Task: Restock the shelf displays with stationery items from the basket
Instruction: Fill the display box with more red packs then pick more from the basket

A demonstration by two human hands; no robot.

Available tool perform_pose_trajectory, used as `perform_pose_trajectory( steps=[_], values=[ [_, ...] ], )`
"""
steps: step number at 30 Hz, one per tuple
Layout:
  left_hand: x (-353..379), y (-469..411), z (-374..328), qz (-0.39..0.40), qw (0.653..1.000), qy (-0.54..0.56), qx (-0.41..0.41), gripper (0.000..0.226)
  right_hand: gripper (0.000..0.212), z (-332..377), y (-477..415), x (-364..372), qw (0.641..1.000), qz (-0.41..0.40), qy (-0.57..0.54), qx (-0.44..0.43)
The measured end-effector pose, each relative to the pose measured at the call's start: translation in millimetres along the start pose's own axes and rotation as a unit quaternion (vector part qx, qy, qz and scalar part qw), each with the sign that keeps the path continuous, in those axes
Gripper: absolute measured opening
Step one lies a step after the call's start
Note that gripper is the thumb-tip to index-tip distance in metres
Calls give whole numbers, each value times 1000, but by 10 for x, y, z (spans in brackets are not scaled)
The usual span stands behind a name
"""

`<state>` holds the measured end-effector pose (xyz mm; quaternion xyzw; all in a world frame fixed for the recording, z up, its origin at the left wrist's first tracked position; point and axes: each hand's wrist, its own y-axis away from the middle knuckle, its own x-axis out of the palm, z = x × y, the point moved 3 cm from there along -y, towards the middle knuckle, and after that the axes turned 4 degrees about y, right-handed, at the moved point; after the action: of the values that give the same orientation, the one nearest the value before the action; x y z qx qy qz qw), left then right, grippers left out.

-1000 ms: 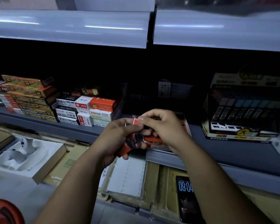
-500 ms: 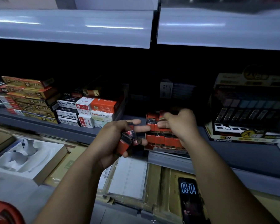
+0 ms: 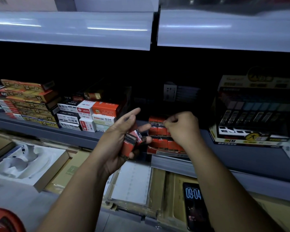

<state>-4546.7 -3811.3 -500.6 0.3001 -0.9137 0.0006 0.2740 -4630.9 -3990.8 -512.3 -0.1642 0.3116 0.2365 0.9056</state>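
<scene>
1. The left hand is raised just in front of the shelf. Its thumb and lower fingers are curled round a small bunch of red packs, and the index finger points free. We judge this bunch to be a reserve, held near the display so that the other hand has a short way to travel.

2. The right hand is closed, its fingertips pinching a single pack at the top row of the display tray. The tray stands at the shelf's front edge, between the stacked boxes and the pen display box. Its packs sit in rows facing outward, and we judge the pinched pack is being set to match them. The shelf is too dark for us to tell whether the pack is fully seated.

3. The basket shows only as a red rim at the lower left, well apart from the tray.

4. A phone lies on the lower level and plays no part in the work.

5. Risk: the left hand's hold is partial, so an outer pack may slip.
</scene>
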Motion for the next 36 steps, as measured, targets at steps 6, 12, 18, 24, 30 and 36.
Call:
perform_pose_trajectory(
  steps=[6, 12, 18, 24, 30, 36],
  values=[
    [94, -23, 76, 22, 999, -8, -22, 36, 3, 223, 271, -91, 987, 29, -123, -97],
    [151, -54, 90, 36, 997, -57, -45, 55, 13, 379, 497, -96, 937, 198, -275, -82],
    [235, -3, 77, 54, 995, -67, -45, 56, 17, 319, 471, -38, 921, 234, -307, -45],
    [159, 2, 51, -8, 997, -54, -49, 42, 14, 79, 142, -146, 961, 22, -273, 23],
    [76, -29, 31, -71, 996, -19, -48, 40, 28, -114, -27, -141, 998, 7, -48, 41],
    [16, -43, 39, -103, 993, 22, -52, 30, 27, -115, -81, -95, 999, -16, 4, 34]
  ],
)
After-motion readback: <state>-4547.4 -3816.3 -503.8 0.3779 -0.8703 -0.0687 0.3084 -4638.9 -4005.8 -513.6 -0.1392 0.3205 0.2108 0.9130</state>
